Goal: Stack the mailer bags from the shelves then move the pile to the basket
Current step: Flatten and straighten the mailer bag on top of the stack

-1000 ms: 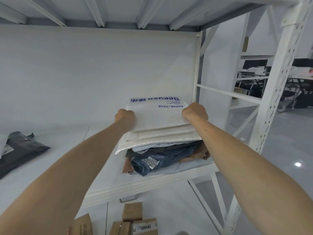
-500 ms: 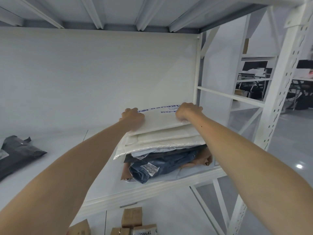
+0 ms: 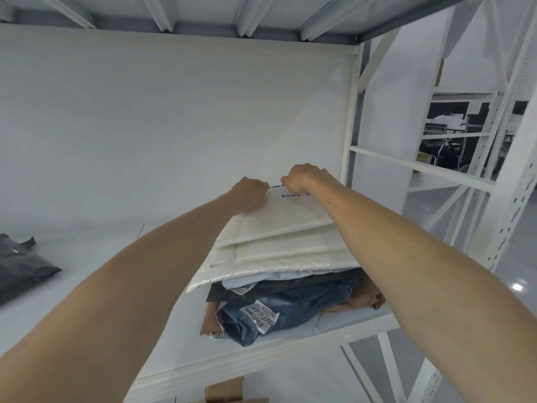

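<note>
Gripping top bubble mailer (image 3: 279,219) far edge with left hand (image 3: 251,194), right hand (image 3: 303,178); pile (image 3: 290,289) stacked on shelf (image 3: 87,286), basket trip pending.

A pile of mailer bags (image 3: 276,258) was stacked near the right end of the white shelf (image 3: 122,286). The top white bag (image 3: 286,218), flat with blue print, was held at its far edge by the left hand (image 3: 251,193) and the right hand (image 3: 303,177). A dark blue bag (image 3: 302,308) with a white label and a brown bag (image 3: 364,299) were squashed underneath. A black bag (image 3: 21,271) was set well apart on the left.
</note>
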